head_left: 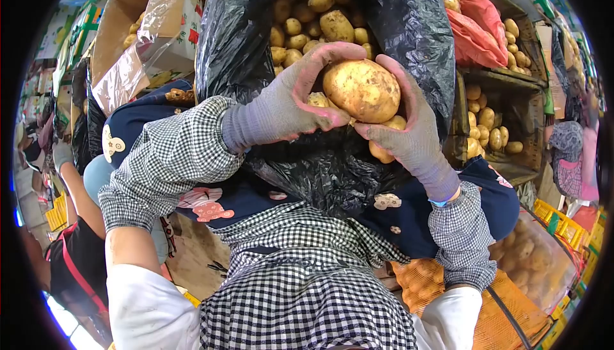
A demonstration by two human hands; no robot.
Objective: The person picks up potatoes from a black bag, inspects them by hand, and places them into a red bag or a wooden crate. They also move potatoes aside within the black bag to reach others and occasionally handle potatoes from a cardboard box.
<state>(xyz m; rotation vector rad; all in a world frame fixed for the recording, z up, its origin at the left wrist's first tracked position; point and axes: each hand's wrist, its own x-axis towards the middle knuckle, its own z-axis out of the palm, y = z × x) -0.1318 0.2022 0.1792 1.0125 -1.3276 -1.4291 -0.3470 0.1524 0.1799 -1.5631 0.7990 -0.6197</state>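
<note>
A large yellow potato [362,91] with brown dirt spots is held up between my two gloved hands. My left hand [289,102], in a grey-purple glove with a pink palm, curls round its left side, fingers over the top and thumb below. Around the right side my right hand [416,134], gloved alike, has its thumb under the potato. Below and behind the hands is a box lined with a black plastic bag [233,36], holding several smaller potatoes [320,1]. Part of the pile is hidden by my hands.
At the right stand crates of potatoes [487,121] and a red bag [472,20]. A cardboard box [167,4] with clear plastic is at the upper left. An orange net sack [511,302] lies at lower right. Another person [80,267] sits at the left.
</note>
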